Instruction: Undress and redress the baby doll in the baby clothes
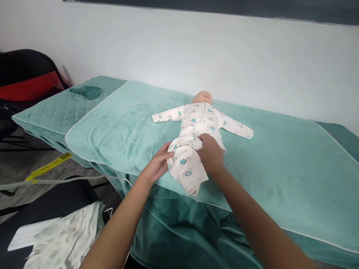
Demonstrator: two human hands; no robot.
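A baby doll [202, 97] lies on its back on the green bed cover [280, 168], head toward the wall. It wears a white printed baby top [198, 118], its long sleeves spread to both sides. Bunched over the doll's lower body is a pair of white printed baby pants [188, 164], with the leg end toward me. My left hand [159, 162] grips the left edge of the pants, thumb on top. On the other side my right hand [211, 152] is closed on the waist edge of the pants, below the top's hem. The doll's legs are hidden by the cloth.
At lower left, a black chair [56, 198] bears folded printed cloth [70, 237] and a flat white item [30, 231]. A pale cable [70, 180] runs across to the bed. A black and red chair [28, 82] stands beyond the face hole [86, 92].
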